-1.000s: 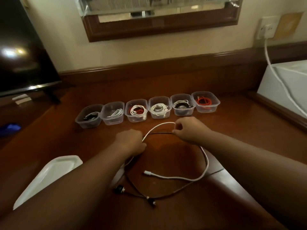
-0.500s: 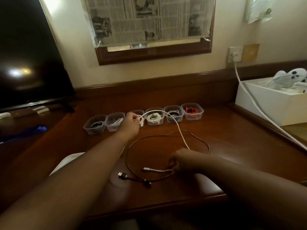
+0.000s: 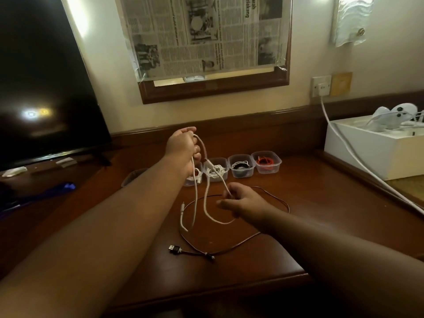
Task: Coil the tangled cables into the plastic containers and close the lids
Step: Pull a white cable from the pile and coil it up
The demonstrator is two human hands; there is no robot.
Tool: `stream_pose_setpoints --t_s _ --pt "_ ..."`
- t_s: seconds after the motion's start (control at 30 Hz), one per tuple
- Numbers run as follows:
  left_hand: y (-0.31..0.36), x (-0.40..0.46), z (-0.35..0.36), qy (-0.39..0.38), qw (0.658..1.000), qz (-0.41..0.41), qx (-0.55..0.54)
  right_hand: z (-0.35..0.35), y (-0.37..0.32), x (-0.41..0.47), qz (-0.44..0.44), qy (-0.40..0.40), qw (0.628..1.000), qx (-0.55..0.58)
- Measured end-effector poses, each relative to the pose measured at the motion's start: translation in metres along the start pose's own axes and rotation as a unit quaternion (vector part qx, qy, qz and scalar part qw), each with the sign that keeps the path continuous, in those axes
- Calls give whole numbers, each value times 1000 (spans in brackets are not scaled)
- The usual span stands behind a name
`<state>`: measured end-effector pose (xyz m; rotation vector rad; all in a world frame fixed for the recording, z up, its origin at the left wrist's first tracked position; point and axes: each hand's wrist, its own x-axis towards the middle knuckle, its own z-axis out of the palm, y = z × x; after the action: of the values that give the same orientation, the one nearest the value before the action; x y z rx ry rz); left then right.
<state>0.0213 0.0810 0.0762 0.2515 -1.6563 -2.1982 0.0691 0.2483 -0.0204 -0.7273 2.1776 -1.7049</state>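
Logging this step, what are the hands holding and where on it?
The white cable: left hand grips its upper loop, right hand pinches a lower strand.

2 hands point(image 3: 181, 143) – 2 loose cables point(image 3: 207, 203) – 5 visible containers point(image 3: 266, 162).

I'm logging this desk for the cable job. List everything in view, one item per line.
white cable: one, white, lifted above the desk, held by both hands
dark cable: one, dark, looped flat on the desk
containers: four clearly visible, clear plastic, row at desk back, cables inside; another partly hidden behind left arm
desk: one, brown wood
TV: one, black, left
newspaper: one, taped over framed mirror on wall
white box: one, right
wall socket: one, white, cord plugged in
left hand: raised, grips white cable
right hand: low, pinches white cable
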Motion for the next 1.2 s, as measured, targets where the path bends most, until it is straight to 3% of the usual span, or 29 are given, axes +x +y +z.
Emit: stream_pose_setpoints --t_s 0.17,0.33,0.4,0.47,0.53,0.6,0.7,0.77,0.83,0.93,1.0,1.07,1.2 --pt "12 -6 14 40 969 -73 -234 23 -21 -12 -22 -73 997 3" --pt "28 -17 17 78 964 -53 -248 30 -32 -16 -111 -28 989 90" --pt "31 -22 9 59 990 -27 -122 26 -38 -18 -121 0 987 102" --pt "33 -27 -3 16 993 41 105 18 -45 -19 -134 12 984 117" --pt "36 -32 -17 -34 941 121 313 8 -52 -20 -148 17 981 122" --pt "42 -39 -31 -87 870 140 465 -4 -59 -21 -153 9 980 124" --pt "48 -55 -47 -170 778 98 597 -18 -69 -22 -121 -63 980 143" --pt "53 -67 -50 -182 747 124 628 -26 -75 -22 -89 -122 982 114" --pt "59 -78 -48 -189 760 153 603 -33 -82 -22 -47 -209 973 81" --pt "67 -91 -40 -228 815 134 516 -36 -94 -26 10 -365 926 94" --pt "70 -98 -36 -255 831 131 476 -34 -98 -32 19 -422 901 98" --pt "71 -104 -34 -272 837 141 453 -32 -102 -39 26 -449 888 94" --pt "70 -117 -29 -298 816 165 468 -27 -104 -52 28 -443 893 80"
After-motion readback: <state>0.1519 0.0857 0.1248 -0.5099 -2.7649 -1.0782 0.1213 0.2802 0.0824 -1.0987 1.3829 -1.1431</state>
